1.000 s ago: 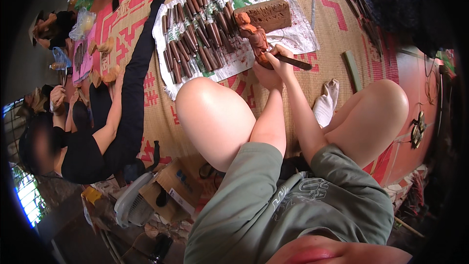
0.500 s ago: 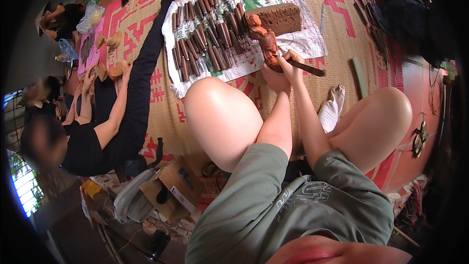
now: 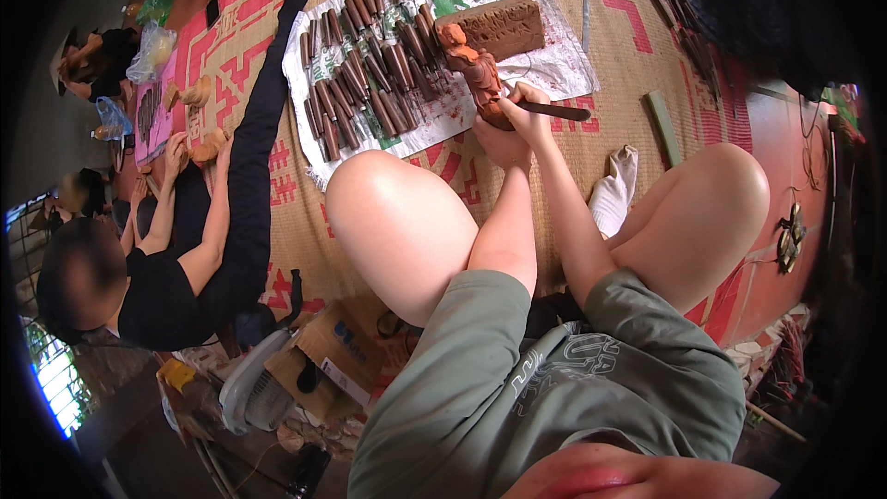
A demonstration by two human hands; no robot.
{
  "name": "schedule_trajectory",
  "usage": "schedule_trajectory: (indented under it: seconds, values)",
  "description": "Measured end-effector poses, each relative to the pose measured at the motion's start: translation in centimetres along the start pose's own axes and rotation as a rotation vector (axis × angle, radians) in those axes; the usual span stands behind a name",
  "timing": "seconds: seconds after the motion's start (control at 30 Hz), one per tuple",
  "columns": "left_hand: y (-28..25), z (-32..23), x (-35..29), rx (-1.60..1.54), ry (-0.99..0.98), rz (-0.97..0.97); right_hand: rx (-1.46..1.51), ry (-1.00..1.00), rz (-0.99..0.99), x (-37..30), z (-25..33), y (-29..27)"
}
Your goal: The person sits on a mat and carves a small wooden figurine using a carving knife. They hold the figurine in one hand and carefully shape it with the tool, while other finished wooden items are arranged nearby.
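My left hand (image 3: 500, 145) is closed around the base of a reddish-brown carved figurine (image 3: 483, 77), which leans up and away from me. Against the figurine's lower part, my right hand (image 3: 528, 113) grips a carving tool (image 3: 561, 112) whose dark handle points right. The tool's tip is too small to make out. Just behind the figurine stands a brown block (image 3: 504, 30) with a rough, carved-looking face. Left of it, many dark-handled carving tools (image 3: 376, 69) lie in rows on a white printed sheet (image 3: 565, 63).
A patterned red and tan mat (image 3: 577, 152) covers the floor. To the left a person in black (image 3: 171, 291) handles pale wooden carvings (image 3: 211, 144). More tools (image 3: 679, 23) lie at the far right, with a green strip (image 3: 662, 127) nearer. A cardboard box (image 3: 333, 356) and fan (image 3: 251, 388) stand lower left.
The whole view has shifted slightly, with the scene now farther left in the picture. Both hands keep their hold on the figurine and the carving tool, with little visible change between them.
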State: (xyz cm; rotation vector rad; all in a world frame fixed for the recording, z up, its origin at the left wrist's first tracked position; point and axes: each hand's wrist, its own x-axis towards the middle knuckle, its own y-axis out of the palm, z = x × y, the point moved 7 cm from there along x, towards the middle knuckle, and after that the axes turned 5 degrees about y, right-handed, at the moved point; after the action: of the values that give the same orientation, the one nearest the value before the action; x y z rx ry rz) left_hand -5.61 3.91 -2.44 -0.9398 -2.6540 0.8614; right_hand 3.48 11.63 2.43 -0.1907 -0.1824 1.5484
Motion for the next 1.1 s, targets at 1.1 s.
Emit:
schedule_trajectory:
  seconds: [1.1]
  values:
    - [0.1, -0.1, 0.1, -0.141, -0.115, 0.112, 0.163, 0.120, 0.003, -0.2, -1.6, 0.3]
